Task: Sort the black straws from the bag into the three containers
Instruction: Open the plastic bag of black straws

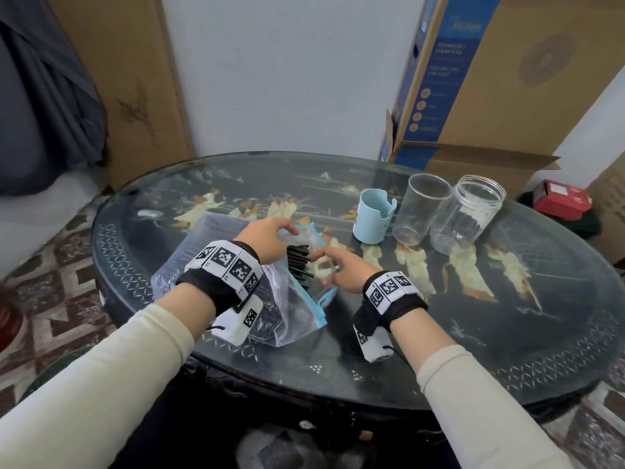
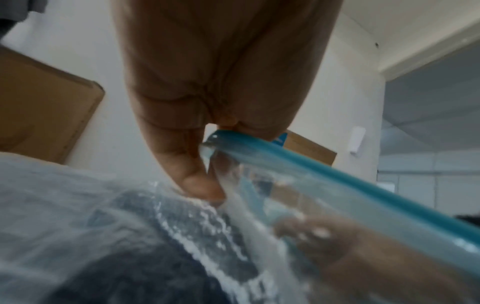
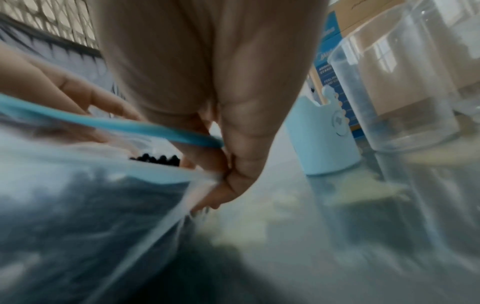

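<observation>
A clear plastic bag with a blue zip edge lies on the dark glass-topped table. Black straws show at its mouth, their ends visible in the right wrist view. My left hand pinches the far side of the bag's rim. My right hand pinches the near side, and the mouth stands pulled apart between them. A light blue cup, a clear glass and a clear plastic jar stand in a row to the right.
Cardboard boxes lean against the wall behind the table. A red box lies on the floor at the far right. Patterned carpet surrounds the table.
</observation>
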`<move>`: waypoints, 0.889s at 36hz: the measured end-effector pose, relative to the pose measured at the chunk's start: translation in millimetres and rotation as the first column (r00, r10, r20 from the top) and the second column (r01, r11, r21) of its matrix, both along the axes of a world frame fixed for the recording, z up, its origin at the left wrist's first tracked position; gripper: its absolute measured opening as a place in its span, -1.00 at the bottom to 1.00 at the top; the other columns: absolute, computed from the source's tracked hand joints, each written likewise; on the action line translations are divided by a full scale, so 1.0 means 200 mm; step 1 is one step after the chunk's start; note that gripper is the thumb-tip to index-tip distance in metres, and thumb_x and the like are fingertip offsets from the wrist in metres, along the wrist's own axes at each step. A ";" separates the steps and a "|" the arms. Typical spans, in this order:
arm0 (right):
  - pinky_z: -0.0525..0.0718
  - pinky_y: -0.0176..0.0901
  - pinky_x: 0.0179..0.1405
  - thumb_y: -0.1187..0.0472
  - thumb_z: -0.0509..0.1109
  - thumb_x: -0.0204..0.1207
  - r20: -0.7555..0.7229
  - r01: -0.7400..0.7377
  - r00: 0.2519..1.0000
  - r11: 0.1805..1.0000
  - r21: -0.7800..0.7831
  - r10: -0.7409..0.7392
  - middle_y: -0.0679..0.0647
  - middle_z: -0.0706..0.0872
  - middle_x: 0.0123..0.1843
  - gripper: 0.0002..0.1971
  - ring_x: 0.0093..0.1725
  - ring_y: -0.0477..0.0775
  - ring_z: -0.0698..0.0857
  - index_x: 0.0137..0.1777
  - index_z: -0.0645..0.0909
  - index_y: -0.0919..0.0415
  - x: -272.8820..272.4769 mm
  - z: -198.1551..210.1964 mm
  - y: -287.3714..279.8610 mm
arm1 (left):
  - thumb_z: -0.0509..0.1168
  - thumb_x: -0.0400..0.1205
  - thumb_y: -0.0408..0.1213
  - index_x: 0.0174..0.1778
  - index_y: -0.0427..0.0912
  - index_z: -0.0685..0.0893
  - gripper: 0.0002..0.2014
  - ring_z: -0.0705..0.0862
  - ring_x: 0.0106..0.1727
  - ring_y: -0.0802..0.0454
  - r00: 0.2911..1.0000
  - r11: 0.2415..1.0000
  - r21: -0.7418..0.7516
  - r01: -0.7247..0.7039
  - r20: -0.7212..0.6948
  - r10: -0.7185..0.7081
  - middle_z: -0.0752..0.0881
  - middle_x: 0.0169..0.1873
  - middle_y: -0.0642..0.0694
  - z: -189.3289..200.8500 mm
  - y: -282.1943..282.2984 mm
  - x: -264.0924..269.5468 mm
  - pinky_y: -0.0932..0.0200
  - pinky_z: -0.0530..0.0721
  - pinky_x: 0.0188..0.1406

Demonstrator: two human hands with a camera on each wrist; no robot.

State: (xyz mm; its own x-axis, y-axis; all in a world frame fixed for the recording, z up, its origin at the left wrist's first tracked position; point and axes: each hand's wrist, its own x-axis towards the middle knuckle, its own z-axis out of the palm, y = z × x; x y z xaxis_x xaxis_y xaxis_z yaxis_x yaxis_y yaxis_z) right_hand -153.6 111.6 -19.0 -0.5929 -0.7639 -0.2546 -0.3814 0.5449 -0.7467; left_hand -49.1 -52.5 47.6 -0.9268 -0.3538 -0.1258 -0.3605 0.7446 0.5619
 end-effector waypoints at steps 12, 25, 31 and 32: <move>0.47 -0.45 -0.45 0.65 0.06 0.51 -0.153 0.040 0.984 0.943 -0.330 -0.095 0.07 0.76 0.03 -0.40 -0.25 -0.09 0.66 0.48 0.45 0.18 -0.04 0.69 -0.06 | 0.20 0.56 -0.49 0.08 0.12 0.73 -0.59 0.73 -0.31 0.02 0.883 0.973 0.232 -0.024 -0.452 0.129 0.83 -0.13 -0.04 0.44 -0.14 0.00 0.21 0.69 -0.37; 0.42 -0.37 0.35 0.21 0.48 0.52 -0.389 -0.037 0.911 0.912 -0.409 -0.138 -0.22 0.63 0.33 -0.58 0.36 -0.19 0.55 0.35 0.56 -0.11 -0.02 0.71 0.04 | 0.20 0.66 -0.53 0.15 0.06 0.68 -0.64 0.75 -0.28 0.27 0.807 0.897 0.415 0.150 -0.576 0.132 0.80 0.02 -0.15 0.42 -0.09 0.06 0.14 0.76 -0.15; 0.40 -0.50 0.36 0.60 0.16 0.48 -0.393 -0.045 0.902 0.865 -0.499 -0.180 -0.02 0.68 0.24 -0.43 0.26 -0.34 0.58 0.23 0.64 -0.05 -0.02 0.64 0.10 | 0.29 0.67 -0.41 0.22 -0.05 0.72 -0.73 0.78 -0.14 0.05 0.828 0.912 0.371 0.177 -0.556 0.066 0.82 -0.09 -0.03 0.36 -0.14 0.08 0.23 0.72 -0.03; 0.33 -0.58 0.38 0.63 0.13 0.47 -0.400 -0.046 0.897 0.863 -0.504 -0.186 -0.03 0.67 0.27 -0.41 0.29 -0.42 0.53 0.22 0.66 -0.03 -0.03 0.64 0.11 | 0.28 0.67 -0.41 0.21 -0.06 0.72 -0.73 0.76 -0.21 0.07 0.829 0.915 0.359 0.182 -0.556 0.053 0.81 -0.15 -0.01 0.36 -0.15 0.09 0.27 0.71 -0.06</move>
State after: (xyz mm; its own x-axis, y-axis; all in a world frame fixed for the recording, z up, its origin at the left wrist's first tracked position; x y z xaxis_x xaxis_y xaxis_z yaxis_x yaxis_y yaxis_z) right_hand -158.6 133.7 109.8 -0.6084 -0.6688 0.4273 -0.6953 0.1896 -0.6933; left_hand -31.8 -82.9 119.5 -0.8997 -0.3225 0.2940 0.1335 0.4381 0.8890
